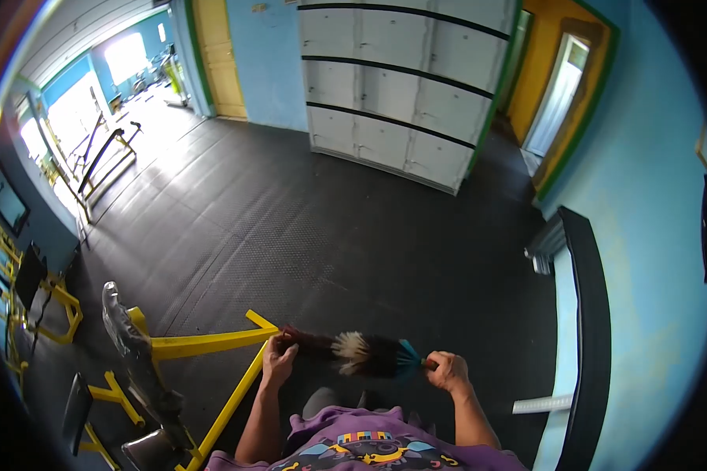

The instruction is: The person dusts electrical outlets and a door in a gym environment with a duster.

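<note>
A feather duster (379, 357) stretches sideways in front of my body, dark brown with a pale tuft and a teal band near the handle. My right hand (448, 371) is wrapped round its short handle. At the other end, my left hand (278, 359) has its fingers closed on the reddish-brown feather tips. Just beyond my left hand is the yellow metal frame (212, 342) of a gym machine, its bar end overlapping the fingertips in this view. A black padded part (130, 330) of that machine stands farther left, with a worn, shiny cover.
White lockers (401, 86) stand across the black rubber floor (291, 228). Along the right wall runs a black-edged ledge (593, 314). More yellow gym machines (59, 314) line the left, and a bench frame (106, 165) stands near the bright windows. A doorway (558, 94) opens at the back right.
</note>
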